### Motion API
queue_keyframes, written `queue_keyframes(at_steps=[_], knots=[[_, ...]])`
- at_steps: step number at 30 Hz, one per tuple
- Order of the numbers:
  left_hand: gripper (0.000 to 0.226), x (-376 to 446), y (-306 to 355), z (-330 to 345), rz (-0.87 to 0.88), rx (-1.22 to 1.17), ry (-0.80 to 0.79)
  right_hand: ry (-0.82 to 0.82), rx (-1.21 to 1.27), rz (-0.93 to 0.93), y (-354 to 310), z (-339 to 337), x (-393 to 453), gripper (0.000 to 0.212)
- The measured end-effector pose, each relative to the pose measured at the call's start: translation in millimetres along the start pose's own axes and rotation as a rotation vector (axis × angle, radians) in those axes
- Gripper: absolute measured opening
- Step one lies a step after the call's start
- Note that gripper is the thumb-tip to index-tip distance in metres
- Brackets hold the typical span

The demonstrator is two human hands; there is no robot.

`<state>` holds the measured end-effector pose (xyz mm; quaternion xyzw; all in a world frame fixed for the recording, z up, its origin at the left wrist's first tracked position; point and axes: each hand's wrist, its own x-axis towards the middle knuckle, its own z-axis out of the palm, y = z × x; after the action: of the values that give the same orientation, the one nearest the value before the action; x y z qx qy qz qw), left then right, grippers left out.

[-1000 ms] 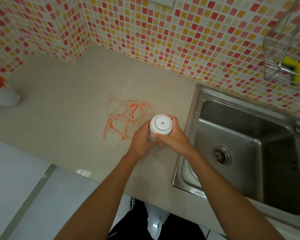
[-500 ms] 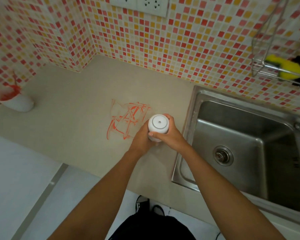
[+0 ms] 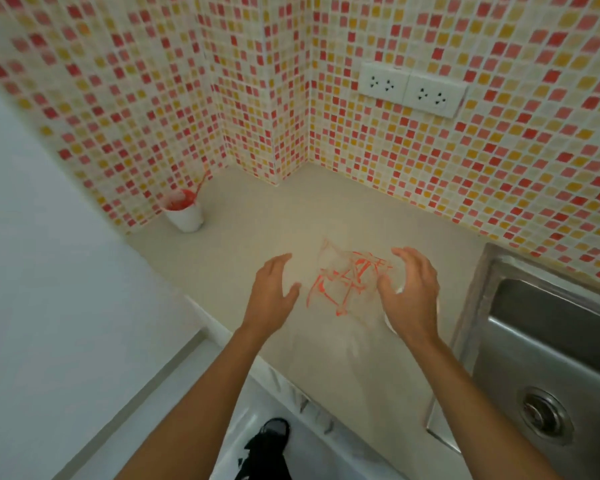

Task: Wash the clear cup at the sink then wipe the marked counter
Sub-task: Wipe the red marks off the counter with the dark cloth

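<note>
A head-worn camera looks down at a beige stone counter [image 3: 257, 230] in a corner tiled with small red, orange and cream mosaic squares. At far left, against the tiles, stands a white paper cup stained red inside [image 3: 185, 213], with a thin red stick leaning out of it. Moving right, the bare left hand [image 3: 271, 295] hovers over the counter, fingers spread and loosely curled, holding nothing. Just beside it is a scribble of red-orange marker lines [image 3: 347, 279] drawn on the counter surface, lying between the two hands. On the scribble's right edge, the right hand [image 3: 411, 293] is cupped, palm down, over the clear plastic cup [image 3: 394, 284]; the cup is blurred, and only part of its pale side and rim shows under the fingers, so a firm grip cannot be told. On the wall above sits a white double power socket [image 3: 411, 90]. At far right, a stainless steel sink [image 3: 548, 344] is sunk into the counter, with a round drain near the bottom.
</note>
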<state>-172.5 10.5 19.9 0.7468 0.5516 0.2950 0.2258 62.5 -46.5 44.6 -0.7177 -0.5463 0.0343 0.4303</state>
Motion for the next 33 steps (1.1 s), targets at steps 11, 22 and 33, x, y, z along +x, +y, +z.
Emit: queue_keyframes(at_steps=[11,22,33], knots=[[0.004,35.3,-15.7,-25.6,0.125,-0.068,0.073,0.132,-0.036,0.124,-14.9,37.2,0.4,0.032],[0.066,56.0,34.7,10.9,0.26,0.042,-0.018,-0.006,-0.268,0.133,10.7,11.8,6.4,0.063],[0.091,64.9,105.6,68.7,0.376,0.222,-0.22,-0.134,-0.468,0.255,45.7,-38.9,-0.8,0.08]])
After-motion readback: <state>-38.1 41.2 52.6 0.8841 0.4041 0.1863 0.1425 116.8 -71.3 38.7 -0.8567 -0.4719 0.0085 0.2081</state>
